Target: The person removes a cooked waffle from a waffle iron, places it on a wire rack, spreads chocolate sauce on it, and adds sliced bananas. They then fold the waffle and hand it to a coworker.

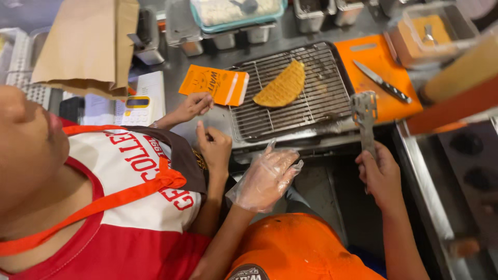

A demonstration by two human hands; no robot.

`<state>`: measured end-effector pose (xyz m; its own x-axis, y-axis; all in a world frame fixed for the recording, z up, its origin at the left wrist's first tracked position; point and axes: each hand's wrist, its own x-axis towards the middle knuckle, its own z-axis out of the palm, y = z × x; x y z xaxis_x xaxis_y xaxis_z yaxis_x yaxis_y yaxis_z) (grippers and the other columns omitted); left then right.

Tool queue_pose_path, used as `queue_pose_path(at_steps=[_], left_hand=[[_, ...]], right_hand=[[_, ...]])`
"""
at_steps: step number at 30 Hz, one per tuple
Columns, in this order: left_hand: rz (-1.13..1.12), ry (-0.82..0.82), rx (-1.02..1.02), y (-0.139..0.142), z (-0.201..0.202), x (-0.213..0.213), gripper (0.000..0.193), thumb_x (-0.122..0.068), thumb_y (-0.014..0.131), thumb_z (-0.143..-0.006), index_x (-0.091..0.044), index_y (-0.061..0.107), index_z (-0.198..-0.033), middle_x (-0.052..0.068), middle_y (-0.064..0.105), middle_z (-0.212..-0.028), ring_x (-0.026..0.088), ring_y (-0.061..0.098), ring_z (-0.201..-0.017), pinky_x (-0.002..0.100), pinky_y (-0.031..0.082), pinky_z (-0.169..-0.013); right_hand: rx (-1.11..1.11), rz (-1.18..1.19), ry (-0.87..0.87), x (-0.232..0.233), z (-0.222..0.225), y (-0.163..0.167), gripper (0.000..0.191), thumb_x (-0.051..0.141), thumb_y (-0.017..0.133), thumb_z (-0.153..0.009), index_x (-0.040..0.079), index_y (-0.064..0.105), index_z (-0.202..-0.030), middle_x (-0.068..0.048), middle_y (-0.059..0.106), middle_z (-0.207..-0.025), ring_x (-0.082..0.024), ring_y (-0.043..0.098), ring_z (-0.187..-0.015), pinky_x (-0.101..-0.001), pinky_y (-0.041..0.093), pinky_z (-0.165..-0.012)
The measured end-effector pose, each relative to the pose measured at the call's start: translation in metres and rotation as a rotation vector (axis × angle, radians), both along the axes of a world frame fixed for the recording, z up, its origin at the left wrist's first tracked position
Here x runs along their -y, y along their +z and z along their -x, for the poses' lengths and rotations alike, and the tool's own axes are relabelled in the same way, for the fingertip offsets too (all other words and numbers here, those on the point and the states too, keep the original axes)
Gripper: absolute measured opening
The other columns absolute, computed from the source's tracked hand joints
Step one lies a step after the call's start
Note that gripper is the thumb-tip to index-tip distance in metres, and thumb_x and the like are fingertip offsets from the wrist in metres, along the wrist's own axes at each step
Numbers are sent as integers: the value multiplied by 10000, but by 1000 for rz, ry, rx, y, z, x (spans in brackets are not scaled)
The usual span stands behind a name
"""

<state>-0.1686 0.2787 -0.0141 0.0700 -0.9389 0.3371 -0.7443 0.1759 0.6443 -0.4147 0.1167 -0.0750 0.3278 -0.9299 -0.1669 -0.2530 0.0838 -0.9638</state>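
Fingers (374, 165) of right hand (381, 173) grip upright spatula (364, 116).

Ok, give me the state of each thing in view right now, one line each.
left hand: in a clear plastic glove, open, holding nothing.
right hand: bare, closed on the metal spatula, blade up.
folded waffle: lying flat on the wire rack.
orange paper sleeve: held at its edge by a co-worker's hand.
knife: lying on the orange cutting board.
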Motion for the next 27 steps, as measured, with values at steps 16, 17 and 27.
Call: queue_pose_path(at_steps=[16,17,27], left_hand=[[-195,-734,-157,-34,144,-35,230,-178,602,-999,-35,735,-1120,151,754,-1131,348,717,-1053,444,517,-1010],[-210,-763,-146,-31,156,-34,232,-188,601,-1004,-37,733,-1121,148,756,-1129,344,722,-1058,420,545,-975],[-223,-1087,-53,4,306,-25,242,-184,637,-962,-12,732,-1103,199,741,-1064,392,718,-939,410,569,-811]], right_hand=[[-153,75,-717,-252,194,27,320,286,570,-1044,101,590,-1304,43,577,-751,-50,534,-638,-253,427,-555],[-204,144,-757,-265,203,28,329,266,613,-1028,87,590,-1304,21,569,-752,-60,520,-649,-259,421,-570],[-605,553,-1456,-389,343,65,206,126,692,-1102,29,639,-1275,-108,720,-1023,-99,649,-839,-306,539,-785]])
